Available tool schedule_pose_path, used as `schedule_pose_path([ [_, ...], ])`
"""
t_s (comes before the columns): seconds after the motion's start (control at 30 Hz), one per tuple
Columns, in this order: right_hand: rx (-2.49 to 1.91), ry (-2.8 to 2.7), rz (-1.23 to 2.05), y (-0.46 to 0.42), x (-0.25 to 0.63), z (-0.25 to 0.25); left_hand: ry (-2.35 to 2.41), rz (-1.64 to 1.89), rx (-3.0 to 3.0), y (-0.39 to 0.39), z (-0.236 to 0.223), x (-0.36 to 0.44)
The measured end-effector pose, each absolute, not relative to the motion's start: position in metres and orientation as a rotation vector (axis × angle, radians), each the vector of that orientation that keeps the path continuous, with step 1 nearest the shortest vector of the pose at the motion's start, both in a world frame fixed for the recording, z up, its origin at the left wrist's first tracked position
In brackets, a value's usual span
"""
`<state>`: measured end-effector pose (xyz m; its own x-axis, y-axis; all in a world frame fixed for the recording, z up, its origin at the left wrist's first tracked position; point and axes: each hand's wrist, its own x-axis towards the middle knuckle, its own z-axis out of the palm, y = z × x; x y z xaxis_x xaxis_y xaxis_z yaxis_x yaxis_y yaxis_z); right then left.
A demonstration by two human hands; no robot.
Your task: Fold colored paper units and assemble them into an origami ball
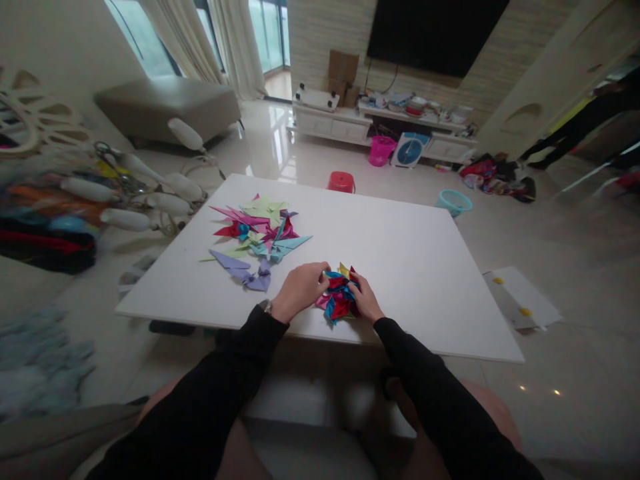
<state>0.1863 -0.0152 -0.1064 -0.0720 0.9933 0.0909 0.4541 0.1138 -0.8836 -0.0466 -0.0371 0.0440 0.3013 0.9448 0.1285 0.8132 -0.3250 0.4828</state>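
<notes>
Near the front edge of the white table (410, 267), a small heap of shiny red, blue, pink and yellow folded pieces (342, 307) lies between my hands. My left hand (303, 287) pinches the upper left of a red-and-blue shiny folded piece (337, 283). On its other side, my right hand (367, 299) grips the same piece with thumb and fingers. To the left is a spread of matte paper origami, among it a purple folded figure (257, 277), a light green one (273, 212) and a teal one (281, 248). Exact shapes in the heap are too small to tell.
A red stool (341, 181) stands beyond the table's far edge, and a light blue basket (454, 201) off its right corner. White-armed lamp parts (165, 200) crowd the left side. A white board (523, 298) sits low at right. A person's legs (575, 130) show at far right.
</notes>
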Motion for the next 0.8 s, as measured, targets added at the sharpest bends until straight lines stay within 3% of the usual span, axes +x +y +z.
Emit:
schedule_pose_path([
  [0.27,-1.501,-1.675,0.713,-0.010,0.205,-0.077,1.650,0.480,2.189,-0.030,0.034,-0.068],
  [0.53,-1.464,-1.842,0.386,-0.021,0.229,-0.002,2.142,0.312,1.899,0.011,0.012,-0.179],
  [0.8,-1.651,-1.966,0.221,-0.024,0.232,0.022,2.161,-0.012,1.711,0.016,-0.021,-0.241],
])
